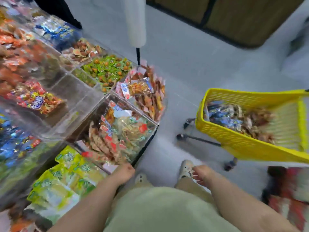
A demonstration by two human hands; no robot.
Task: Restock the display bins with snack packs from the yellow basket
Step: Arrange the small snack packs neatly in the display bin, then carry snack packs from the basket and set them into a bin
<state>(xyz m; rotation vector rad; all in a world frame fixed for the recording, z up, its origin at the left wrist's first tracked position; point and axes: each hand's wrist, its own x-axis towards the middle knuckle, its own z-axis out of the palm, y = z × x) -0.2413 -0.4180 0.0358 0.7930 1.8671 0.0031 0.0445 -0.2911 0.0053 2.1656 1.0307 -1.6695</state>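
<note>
The snack packs (234,118) lie heaped in the yellow basket (234,143). They look light, crinkly and slippery, so they are best pinched by a sealed edge. Left of the basket, the right hand (201,174) hangs loosely spread and holds nothing. Farther left, the left hand (122,173) is at a clear display bin (133,108) with its fingers hidden, so I cannot tell its grip.

Print on the snack packs (38,101) is too blurred to read any wording.
</note>
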